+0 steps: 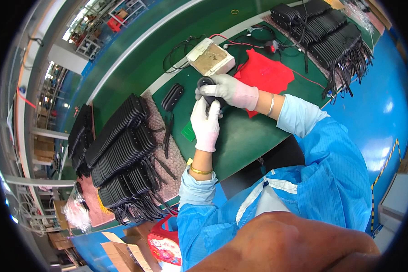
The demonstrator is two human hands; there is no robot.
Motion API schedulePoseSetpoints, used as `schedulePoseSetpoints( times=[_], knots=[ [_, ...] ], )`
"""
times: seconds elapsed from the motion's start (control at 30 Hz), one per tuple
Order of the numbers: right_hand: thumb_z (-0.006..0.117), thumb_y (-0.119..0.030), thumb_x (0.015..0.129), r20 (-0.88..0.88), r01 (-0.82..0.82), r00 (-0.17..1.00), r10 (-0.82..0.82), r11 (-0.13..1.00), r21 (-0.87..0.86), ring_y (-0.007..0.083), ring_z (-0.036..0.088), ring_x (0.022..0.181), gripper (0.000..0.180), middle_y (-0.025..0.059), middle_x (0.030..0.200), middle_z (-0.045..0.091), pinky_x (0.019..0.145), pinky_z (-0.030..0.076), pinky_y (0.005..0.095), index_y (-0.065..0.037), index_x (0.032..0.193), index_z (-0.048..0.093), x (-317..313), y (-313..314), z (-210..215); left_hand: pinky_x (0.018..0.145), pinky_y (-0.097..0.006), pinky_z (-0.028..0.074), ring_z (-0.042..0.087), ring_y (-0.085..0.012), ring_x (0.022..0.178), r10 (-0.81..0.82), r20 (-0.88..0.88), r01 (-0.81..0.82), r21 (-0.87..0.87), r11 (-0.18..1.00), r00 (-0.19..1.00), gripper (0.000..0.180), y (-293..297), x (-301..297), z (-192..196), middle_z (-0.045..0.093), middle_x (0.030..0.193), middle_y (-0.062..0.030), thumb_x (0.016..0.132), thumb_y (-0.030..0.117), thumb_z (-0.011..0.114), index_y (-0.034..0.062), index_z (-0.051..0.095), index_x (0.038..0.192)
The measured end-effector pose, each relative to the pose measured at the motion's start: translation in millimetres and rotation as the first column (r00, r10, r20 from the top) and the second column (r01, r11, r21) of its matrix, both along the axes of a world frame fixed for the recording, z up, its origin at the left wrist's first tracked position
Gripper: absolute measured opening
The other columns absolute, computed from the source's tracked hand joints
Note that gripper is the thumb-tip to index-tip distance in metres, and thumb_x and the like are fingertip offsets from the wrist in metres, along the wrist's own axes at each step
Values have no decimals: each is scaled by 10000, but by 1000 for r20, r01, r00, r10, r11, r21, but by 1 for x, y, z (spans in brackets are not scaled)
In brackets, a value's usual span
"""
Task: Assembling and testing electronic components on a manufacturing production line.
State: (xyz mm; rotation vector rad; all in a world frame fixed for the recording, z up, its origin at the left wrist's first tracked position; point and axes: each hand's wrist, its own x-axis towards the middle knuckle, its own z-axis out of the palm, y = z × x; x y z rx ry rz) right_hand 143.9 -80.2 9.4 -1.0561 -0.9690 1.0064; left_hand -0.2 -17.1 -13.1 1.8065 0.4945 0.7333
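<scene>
Both of my hands wear white gloves and meet over the green table. My right hand (pixel 231 90) grips a black rounded device (pixel 206 82) by its upper part. My left hand (pixel 206 123) closes on its lower part from the near side, and the fingers hide much of it. Just left of my hands lies a similar black oblong device (pixel 172 96), with a black strap (pixel 167 136) trailing toward me. A small green card (pixel 188 131) lies beside my left wrist.
Rows of black devices with dangling straps (pixel 122 149) fill the left side on bubble wrap; more rows (pixel 324 34) stand far right. A worn box (pixel 211 58), a red cloth (pixel 267 75) and cables (pixel 181 56) lie beyond my hands. A cardboard carton (pixel 127 254) stands below the table.
</scene>
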Motion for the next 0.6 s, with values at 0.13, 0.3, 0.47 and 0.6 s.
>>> schedulePoseSetpoints(
  times=[0.13,0.3,0.47,0.6],
  knots=[
    [555,-174,956,-95,32,995,-27,998,56,182,611,939,245,116,1033,668,870,482,295,20,1091,621,4,-4,-14,579,-269,468,536,-142,600,-33,-38,32,-11,999,999,221,-3,3,-1,557,853,-82,904,71,595,-48,603,1090],
    [540,-165,959,-143,54,989,-44,996,66,175,607,895,225,107,991,674,862,481,290,17,1025,654,3,-10,-18,574,-275,460,531,-148,598,-33,-60,35,34,999,998,199,-8,3,1,552,853,-84,900,68,600,-51,601,1060],
    [538,-167,952,-91,68,994,-62,996,61,175,607,881,233,104,980,679,862,481,285,20,1003,669,1,-15,-12,571,-284,449,524,-154,595,-18,-67,24,91,996,998,171,-9,3,0,543,838,-84,891,62,607,-50,598,1019],
    [543,-167,944,-57,58,997,-54,996,67,174,608,882,237,105,988,683,862,482,283,23,1005,673,1,-15,-12,568,-291,439,516,-159,591,-12,-57,19,130,991,998,150,-8,3,-1,536,823,-84,884,57,610,-47,597,990]
  ],
)
